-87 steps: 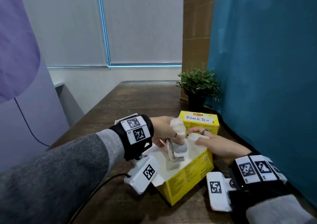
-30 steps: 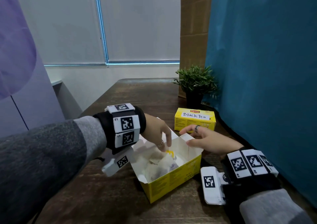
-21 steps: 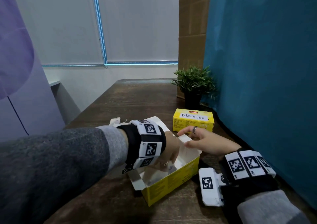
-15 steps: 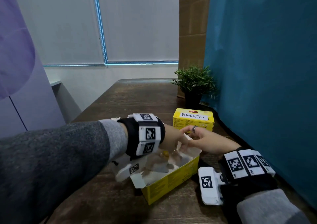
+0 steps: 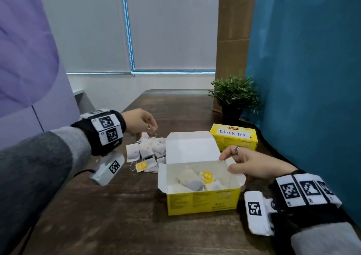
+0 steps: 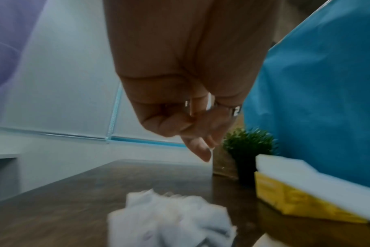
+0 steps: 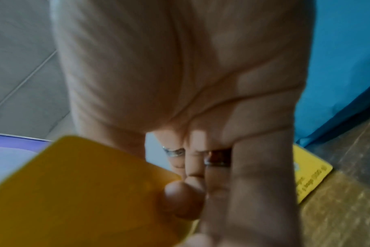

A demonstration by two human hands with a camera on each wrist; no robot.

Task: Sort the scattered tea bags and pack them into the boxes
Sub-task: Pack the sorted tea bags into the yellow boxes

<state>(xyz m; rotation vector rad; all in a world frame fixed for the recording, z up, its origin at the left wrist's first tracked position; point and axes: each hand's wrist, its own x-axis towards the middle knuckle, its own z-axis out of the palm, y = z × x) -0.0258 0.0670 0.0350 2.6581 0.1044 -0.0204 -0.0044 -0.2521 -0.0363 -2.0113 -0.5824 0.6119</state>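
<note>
An open yellow tea box (image 5: 203, 200) stands in the middle of the wooden table with its white lid up. A few tea bags (image 5: 189, 180) lie inside it. A pile of loose tea bags (image 5: 146, 149) lies to the left of the box. My left hand (image 5: 150, 127) hovers just over that pile (image 6: 169, 220), fingers loosely curled downward (image 6: 192, 133), and I see nothing between them. My right hand (image 5: 226, 165) pinches the box's right side flap (image 7: 84, 192) between thumb and fingers (image 7: 192, 188).
A closed yellow box labelled Black Tea (image 5: 234, 139) sits behind the open one. A small potted plant (image 5: 234, 96) stands further back by a blue partition (image 5: 302, 79) along the right side. Bare tabletop (image 5: 117, 215) lies in front.
My left hand has come out of the open box, where it left tea bags, and moved left to above the loose pile. The right hand stays at the box's right side.
</note>
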